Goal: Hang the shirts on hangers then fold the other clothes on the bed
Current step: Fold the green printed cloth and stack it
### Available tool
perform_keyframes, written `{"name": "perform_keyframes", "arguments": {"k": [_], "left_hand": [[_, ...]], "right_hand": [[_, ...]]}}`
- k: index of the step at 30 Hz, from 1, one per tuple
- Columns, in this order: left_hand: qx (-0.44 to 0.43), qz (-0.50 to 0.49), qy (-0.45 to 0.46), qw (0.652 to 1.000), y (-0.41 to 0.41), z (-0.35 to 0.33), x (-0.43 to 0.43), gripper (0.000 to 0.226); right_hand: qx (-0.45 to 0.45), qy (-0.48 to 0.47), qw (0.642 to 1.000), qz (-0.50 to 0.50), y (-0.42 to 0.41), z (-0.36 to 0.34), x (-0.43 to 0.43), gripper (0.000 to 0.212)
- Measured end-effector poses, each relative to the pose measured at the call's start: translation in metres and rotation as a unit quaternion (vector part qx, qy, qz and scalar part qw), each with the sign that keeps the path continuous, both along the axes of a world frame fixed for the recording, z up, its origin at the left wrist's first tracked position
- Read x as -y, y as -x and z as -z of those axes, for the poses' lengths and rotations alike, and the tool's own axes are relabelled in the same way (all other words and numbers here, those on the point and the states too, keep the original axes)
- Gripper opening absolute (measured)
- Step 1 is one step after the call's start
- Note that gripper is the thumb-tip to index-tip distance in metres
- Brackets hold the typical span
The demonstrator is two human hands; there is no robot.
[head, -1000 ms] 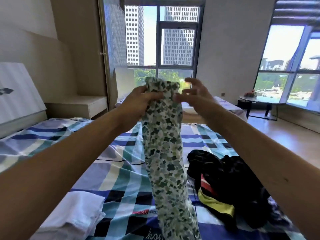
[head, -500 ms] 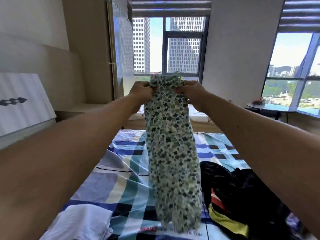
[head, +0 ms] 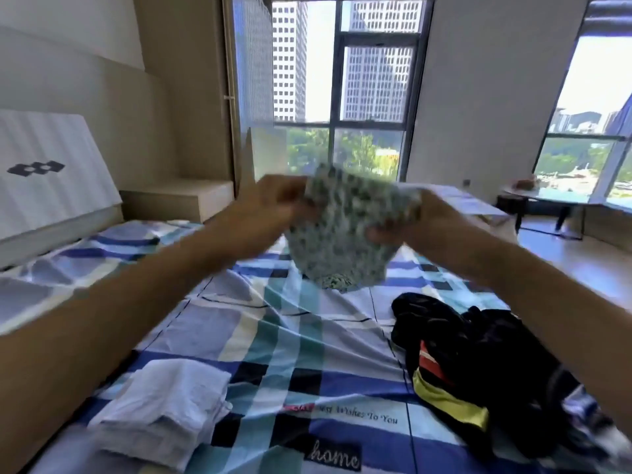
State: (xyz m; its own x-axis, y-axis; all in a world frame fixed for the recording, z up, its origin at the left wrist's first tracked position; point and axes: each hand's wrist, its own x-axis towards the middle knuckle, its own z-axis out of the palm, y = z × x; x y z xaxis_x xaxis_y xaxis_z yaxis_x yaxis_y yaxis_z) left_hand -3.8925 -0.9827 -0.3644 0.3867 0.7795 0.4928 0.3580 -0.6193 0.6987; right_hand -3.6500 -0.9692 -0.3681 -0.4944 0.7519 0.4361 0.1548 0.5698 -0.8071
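A green-and-white patterned garment (head: 345,230) hangs doubled over between my two hands above the far part of the bed (head: 273,336). Its lower end touches the sheet. My left hand (head: 273,206) grips its left edge and my right hand (head: 427,220) grips its right edge; both are blurred by motion. A folded white garment (head: 164,405) lies on the bed at the near left. A heap of black clothes (head: 485,364) with red and yellow parts lies at the near right.
The bed has a blue, teal and white checked sheet. A white headboard (head: 51,172) and a low beige shelf (head: 178,196) stand on the left. Windows fill the far wall. A small round table (head: 547,200) stands at the far right on the wooden floor.
The garment hung long from my raised hands. Now my hands are lower and further apart, and the garment is doubled over and much shorter, its lower end on the sheet.
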Motion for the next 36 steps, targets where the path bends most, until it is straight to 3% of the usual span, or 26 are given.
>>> {"name": "perform_keyframes", "arguments": {"k": [2, 5, 9, 13, 15, 20, 24, 25, 27, 29, 31, 34, 36], "left_hand": [[-0.035, 0.048, 0.073, 0.996, 0.005, 0.065, 0.029, 0.022], [-0.079, 0.089, 0.178, 0.977, 0.003, 0.156, 0.072, 0.017], [-0.138, 0.138, 0.255, 0.947, -0.001, 0.236, 0.094, 0.017], [-0.122, 0.168, 0.277, 0.938, -0.005, 0.256, 0.094, 0.015], [-0.092, 0.165, 0.295, 0.937, -0.005, 0.256, 0.083, 0.012], [-0.004, 0.056, 0.312, 0.948, -0.010, 0.246, 0.023, 0.016], [0.040, -0.058, 0.312, 0.947, -0.021, 0.225, -0.049, 0.019], [0.061, -0.087, 0.316, 0.943, -0.022, 0.224, -0.069, 0.024], [0.069, -0.160, 0.315, 0.933, -0.025, 0.233, -0.103, 0.041], [-0.090, -0.238, 0.239, 0.937, -0.027, 0.253, -0.115, 0.053], [-0.254, -0.213, 0.150, 0.931, -0.030, 0.280, -0.103, 0.059], [-0.388, -0.049, 0.116, 0.913, -0.037, 0.316, -0.059, 0.059], [-0.477, -0.016, 0.065, 0.876, -0.040, 0.334, -0.039, 0.066]], "right_hand": [[0.075, 0.054, 0.994, -0.051, -0.006, 0.054, 0.033, 0.036], [0.268, 0.114, 0.951, -0.099, -0.011, 0.134, 0.063, 0.025], [0.360, 0.162, 0.908, -0.140, -0.018, 0.214, 0.094, 0.037], [0.318, 0.214, 0.906, -0.178, -0.023, 0.232, 0.091, 0.029], [0.277, 0.248, 0.917, -0.146, -0.025, 0.233, 0.076, 0.039], [0.189, 0.240, 0.951, -0.042, -0.025, 0.227, 0.014, 0.038], [0.097, 0.279, 0.954, 0.056, -0.011, 0.215, -0.059, 0.018], [0.073, 0.282, 0.952, 0.092, -0.007, 0.215, -0.077, 0.021], [0.071, 0.285, 0.939, 0.180, 0.001, 0.224, -0.109, 0.048], [0.211, 0.227, 0.912, 0.269, 0.005, 0.243, -0.121, 0.075], [0.334, 0.120, 0.889, 0.289, 0.003, 0.264, -0.114, 0.078], [0.397, 0.054, 0.905, 0.145, -0.001, 0.292, -0.077, 0.062], [0.481, 0.030, 0.875, 0.049, -0.004, 0.310, -0.048, 0.068]]}}
